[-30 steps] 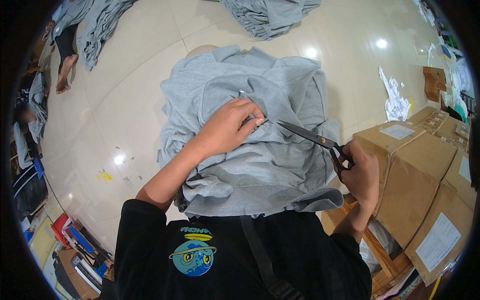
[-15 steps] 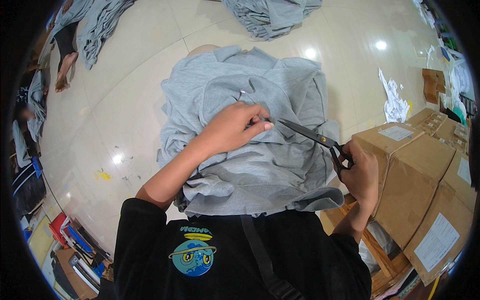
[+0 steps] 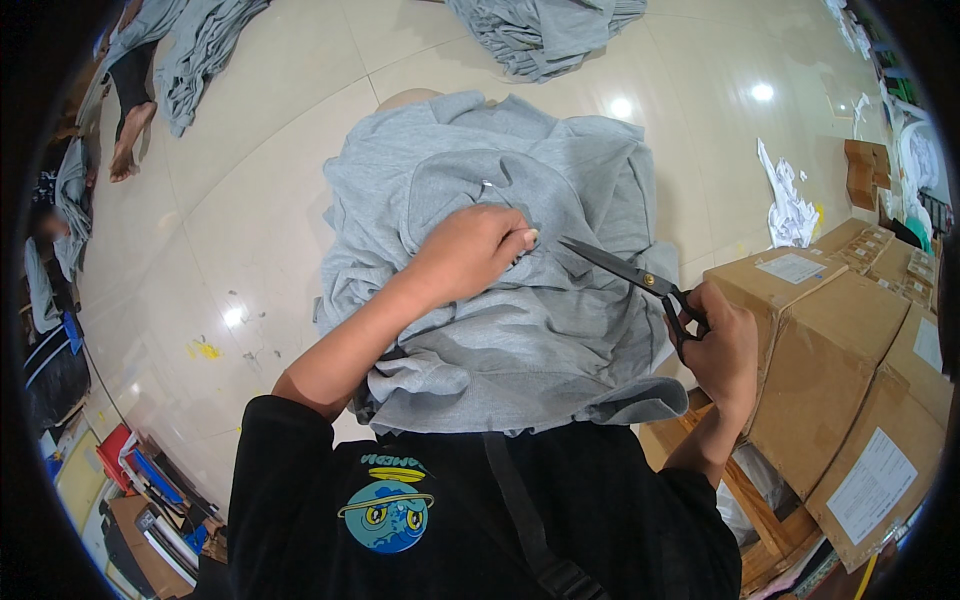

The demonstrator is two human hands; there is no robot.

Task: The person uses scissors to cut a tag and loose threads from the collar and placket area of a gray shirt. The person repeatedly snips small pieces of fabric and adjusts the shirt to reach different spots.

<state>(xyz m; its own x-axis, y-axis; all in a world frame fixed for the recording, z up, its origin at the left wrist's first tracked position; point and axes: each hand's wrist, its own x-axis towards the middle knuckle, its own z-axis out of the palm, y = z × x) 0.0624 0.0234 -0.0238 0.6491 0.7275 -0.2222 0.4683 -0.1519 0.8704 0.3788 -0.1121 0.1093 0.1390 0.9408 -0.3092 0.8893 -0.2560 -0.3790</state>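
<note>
A heap of grey knit garment fabric (image 3: 510,340) lies spread in front of my body, with a curved, neckline-like fold and a small white tag (image 3: 487,184) near its middle. My left hand (image 3: 470,250) rests on this fabric, fingers curled and thumb pressed against them. Whatever is pinched there is too small or hidden to make out. In my right hand (image 3: 722,345) is a pair of black-handled scissors (image 3: 610,263), its blades together or nearly so. Their tip points left, just above the cloth and a short way from my left thumb.
Cardboard boxes (image 3: 825,370) are stacked close by my right arm, beside a wooden frame (image 3: 765,510). More grey garments (image 3: 545,35) lie ahead on the tiled floor (image 3: 270,200). White scraps (image 3: 790,205) sit at right. Another person's foot (image 3: 132,140) shows at far left.
My left hand's fingertips have drawn slightly back from the scissors and curled in further. The scissors and my right hand have barely moved.
</note>
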